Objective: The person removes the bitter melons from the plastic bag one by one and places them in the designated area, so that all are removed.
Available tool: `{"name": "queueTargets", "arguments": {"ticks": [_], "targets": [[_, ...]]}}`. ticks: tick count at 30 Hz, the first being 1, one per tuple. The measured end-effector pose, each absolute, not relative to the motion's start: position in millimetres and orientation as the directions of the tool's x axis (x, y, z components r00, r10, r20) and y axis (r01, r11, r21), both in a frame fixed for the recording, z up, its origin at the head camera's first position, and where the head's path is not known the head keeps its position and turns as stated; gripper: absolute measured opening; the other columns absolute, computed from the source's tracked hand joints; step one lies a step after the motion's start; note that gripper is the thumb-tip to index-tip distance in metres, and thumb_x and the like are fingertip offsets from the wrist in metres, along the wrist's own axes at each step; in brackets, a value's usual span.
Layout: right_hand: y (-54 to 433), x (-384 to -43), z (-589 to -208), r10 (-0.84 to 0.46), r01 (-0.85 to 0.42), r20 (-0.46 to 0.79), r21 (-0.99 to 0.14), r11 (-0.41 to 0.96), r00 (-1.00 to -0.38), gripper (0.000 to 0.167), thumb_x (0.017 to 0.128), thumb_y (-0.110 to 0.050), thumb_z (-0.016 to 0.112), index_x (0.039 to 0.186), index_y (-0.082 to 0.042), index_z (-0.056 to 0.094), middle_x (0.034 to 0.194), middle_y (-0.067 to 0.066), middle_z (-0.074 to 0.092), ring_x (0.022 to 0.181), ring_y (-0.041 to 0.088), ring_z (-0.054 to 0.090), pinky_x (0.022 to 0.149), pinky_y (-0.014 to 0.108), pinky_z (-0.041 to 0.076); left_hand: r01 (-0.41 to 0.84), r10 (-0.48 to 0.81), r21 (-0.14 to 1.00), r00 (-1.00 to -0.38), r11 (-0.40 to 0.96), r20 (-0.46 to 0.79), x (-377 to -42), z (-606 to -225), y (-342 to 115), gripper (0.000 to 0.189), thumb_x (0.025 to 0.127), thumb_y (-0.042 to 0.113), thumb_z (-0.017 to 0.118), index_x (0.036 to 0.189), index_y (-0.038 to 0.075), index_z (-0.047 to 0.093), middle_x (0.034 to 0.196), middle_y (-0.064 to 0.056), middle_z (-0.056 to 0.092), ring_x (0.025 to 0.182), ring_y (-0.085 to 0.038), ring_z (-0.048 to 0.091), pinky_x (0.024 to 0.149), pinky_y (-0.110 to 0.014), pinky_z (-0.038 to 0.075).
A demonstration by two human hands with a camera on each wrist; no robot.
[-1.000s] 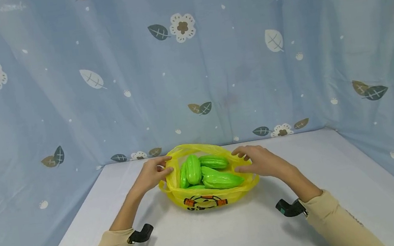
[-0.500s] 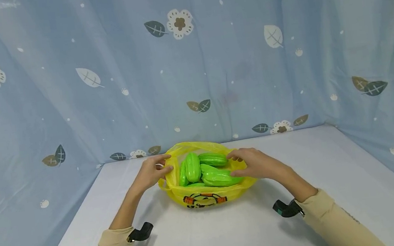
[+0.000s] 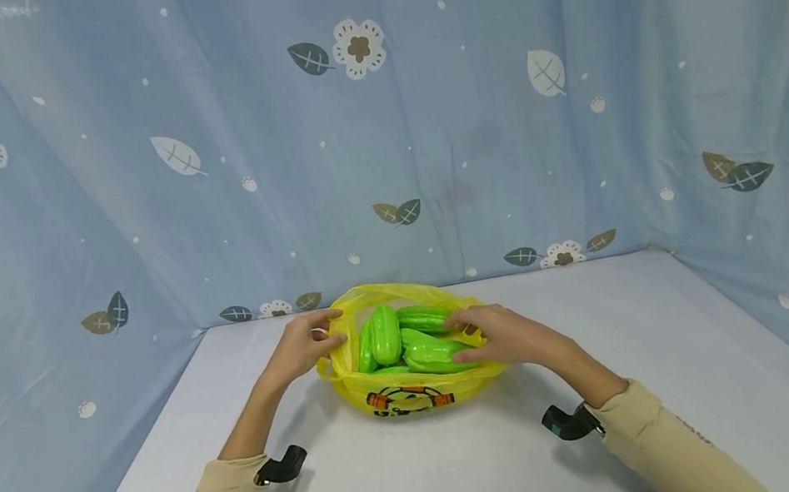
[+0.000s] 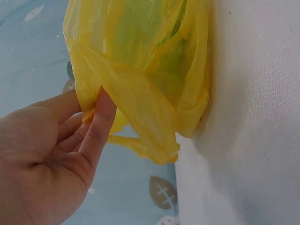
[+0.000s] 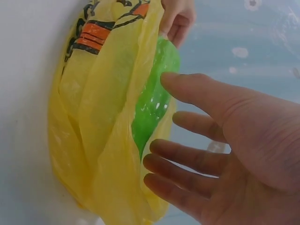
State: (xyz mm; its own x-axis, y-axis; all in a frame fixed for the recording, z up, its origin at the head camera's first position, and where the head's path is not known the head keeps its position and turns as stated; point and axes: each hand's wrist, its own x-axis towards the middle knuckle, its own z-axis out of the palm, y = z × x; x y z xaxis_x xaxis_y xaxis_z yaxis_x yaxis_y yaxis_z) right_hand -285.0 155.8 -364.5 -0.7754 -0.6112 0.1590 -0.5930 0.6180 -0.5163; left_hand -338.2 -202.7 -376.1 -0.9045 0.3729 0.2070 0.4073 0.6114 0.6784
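Note:
A yellow plastic bag [image 3: 474, 382] with a black-and-orange print sits on the white table, its mouth spread wide. Inside lie several shiny green cucumber-like vegetables [image 3: 386, 335]. My left hand [image 3: 296, 352] pinches the bag's left rim; the left wrist view has the thin plastic [image 4: 136, 89] between thumb and fingers of that hand [image 4: 56, 159]. Over the bag's right side reaches my right hand [image 3: 513, 334], fingers apart and holding nothing. In the right wrist view its thumb tip overlaps a green vegetable [image 5: 152, 108], the other fingertips being close to the bag's edge.
The white table [image 3: 428, 485] extends in front of the bag and to both sides. Behind it hangs a blue curtain [image 3: 495, 207] with leaves and flowers. A black wrist device [image 3: 282, 466] juts from the left cuff, another [image 3: 571, 423] from the right.
My right hand has moved left and inward, from the bag's right rim to over the vegetables at that side. The right rim has come in a little; my left hand keeps its hold.

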Motion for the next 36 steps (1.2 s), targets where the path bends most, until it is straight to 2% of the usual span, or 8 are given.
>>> {"name": "queueTargets", "arguments": {"ticks": [8, 17, 27, 36], "targets": [[151.2, -284.8, -369.0, -0.636, -0.613, 0.147, -0.495, 0.616, -0.758, 0.05, 0.091, -0.03, 0.071, 0.134, -0.008, 0.058, 0.131, 0.006, 0.063, 0.114, 0.024, 0.062, 0.096, 0.044, 0.055, 0.417, 0.383, 0.688, -0.899, 0.593, 0.215, -335.8, -375.2, -202.1, 0.048, 0.092, 0.014, 0.069, 0.135, -0.001, 0.056, 0.11, -0.021, 0.061, 0.09, -0.025, 0.071, 0.068, -0.04, 0.063], [149.3, -283.0, -372.4, -0.65, -0.619, 0.135, -0.498, 0.607, -0.747, 0.049, 0.091, -0.027, 0.071, 0.134, -0.008, 0.057, 0.132, 0.007, 0.062, 0.112, 0.022, 0.063, 0.094, 0.041, 0.056, 0.422, 0.384, 0.686, -0.897, 0.593, 0.22, -334.6, -374.9, -203.7, 0.047, 0.092, 0.016, 0.069, 0.135, 0.001, 0.057, 0.113, -0.022, 0.062, 0.094, -0.029, 0.071, 0.066, -0.029, 0.062], [148.3, -283.0, -372.8, -0.652, -0.619, 0.125, -0.486, 0.617, -0.748, 0.047, 0.092, -0.027, 0.07, 0.135, -0.01, 0.057, 0.133, 0.005, 0.061, 0.113, 0.021, 0.062, 0.095, 0.041, 0.055, 0.414, 0.385, 0.696, -0.899, 0.587, 0.21, -334.3, -374.4, -203.7, 0.048, 0.092, 0.014, 0.069, 0.136, 0.001, 0.056, 0.111, -0.021, 0.06, 0.089, -0.024, 0.071, 0.067, -0.034, 0.063], [148.4, -281.6, -371.8, -0.654, -0.609, 0.106, -0.5, 0.616, -0.749, 0.047, 0.093, -0.028, 0.068, 0.135, -0.01, 0.056, 0.132, 0.006, 0.061, 0.114, 0.023, 0.062, 0.095, 0.045, 0.055, 0.399, 0.375, 0.702, -0.905, 0.59, 0.199, -333.2, -373.2, -202.6, 0.047, 0.092, 0.014, 0.069, 0.136, 0.002, 0.056, 0.115, -0.022, 0.061, 0.095, -0.029, 0.071, 0.069, -0.038, 0.062]]}}
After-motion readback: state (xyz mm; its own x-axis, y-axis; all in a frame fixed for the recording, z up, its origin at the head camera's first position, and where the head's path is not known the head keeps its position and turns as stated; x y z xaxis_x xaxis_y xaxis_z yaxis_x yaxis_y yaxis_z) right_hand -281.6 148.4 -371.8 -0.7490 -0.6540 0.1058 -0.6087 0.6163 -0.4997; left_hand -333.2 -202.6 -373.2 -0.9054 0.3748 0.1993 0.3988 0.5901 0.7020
